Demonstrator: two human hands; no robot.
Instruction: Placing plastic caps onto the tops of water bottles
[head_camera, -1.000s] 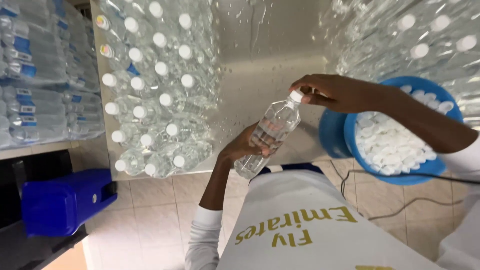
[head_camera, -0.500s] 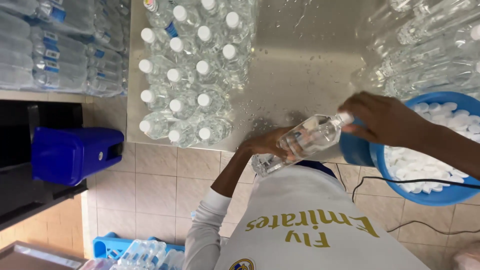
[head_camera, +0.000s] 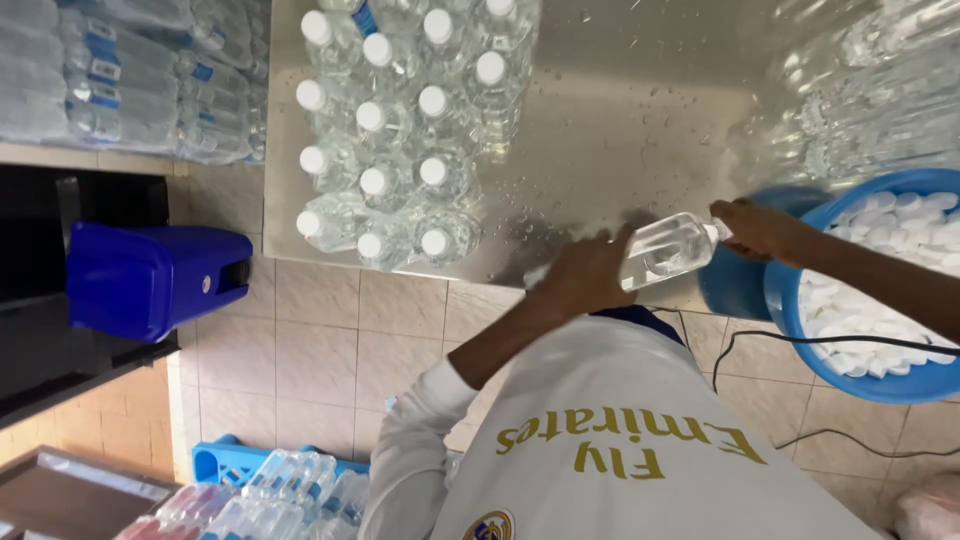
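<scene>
A clear plastic bottle (head_camera: 668, 250) lies nearly horizontal, base toward 8 o'clock, white-capped neck toward 2 o'clock, above the wet steel table's edge.

A shiny metal table (head_camera: 640, 110) is wet with little drops of water. On its left part stand many clear capped bottles (head_camera: 400, 130) with white tops, close together in rows. More see-through bottles (head_camera: 860, 90) lie blurry at the top right. A big blue tub (head_camera: 850, 375) on the right is full of white caps (head_camera: 880, 290). A black cord (head_camera: 800, 345) runs across the tub. At the far left are packs of bottles (head_camera: 110, 80) on a shelf, and under them a dark blue bin (head_camera: 150, 280). The floor has tan tiles (head_camera: 330, 350). A blue crate (head_camera: 260, 470) with bottles sits at the bottom.
</scene>
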